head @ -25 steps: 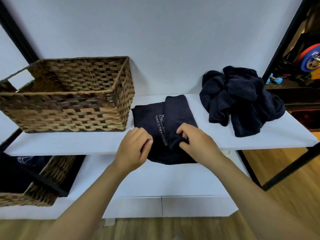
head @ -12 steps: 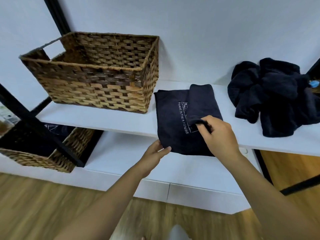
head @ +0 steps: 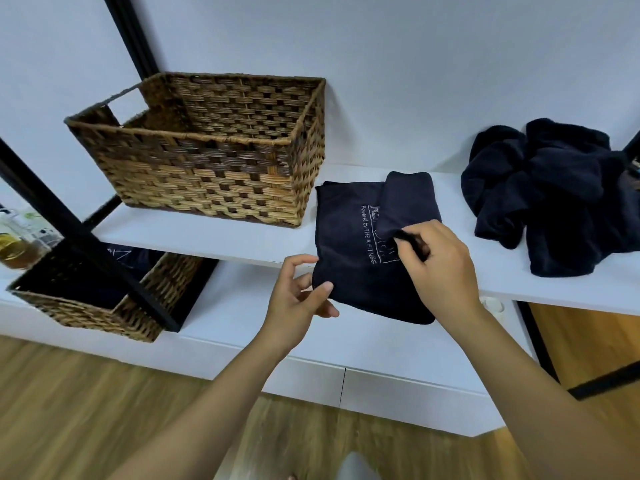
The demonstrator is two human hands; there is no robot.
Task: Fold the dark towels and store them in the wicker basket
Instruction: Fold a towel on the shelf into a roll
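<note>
A dark folded towel (head: 349, 244) with white lettering lies on the white upper shelf (head: 207, 237), its near end hanging over the front edge. My right hand (head: 440, 268) pinches the folded-over flap of that towel near its middle. My left hand (head: 299, 299) pinches the towel's hanging lower-left corner between thumb and fingers. The wicker basket (head: 207, 168) stands on the shelf just left of the towel, and no towel shows inside it. A heap of unfolded dark towels (head: 550, 195) lies at the right end of the shelf.
A second wicker basket (head: 104, 299) with dark cloth inside sits on the lower white ledge at left. A black frame post (head: 86, 244) slants across in front of it. Bottles (head: 17, 237) stand at far left. Wooden floor lies below.
The view has swung left and down. My left hand has moved off the top of the towel to its hanging left corner and taken hold of it. My right hand keeps its pinch on the flap.
</note>
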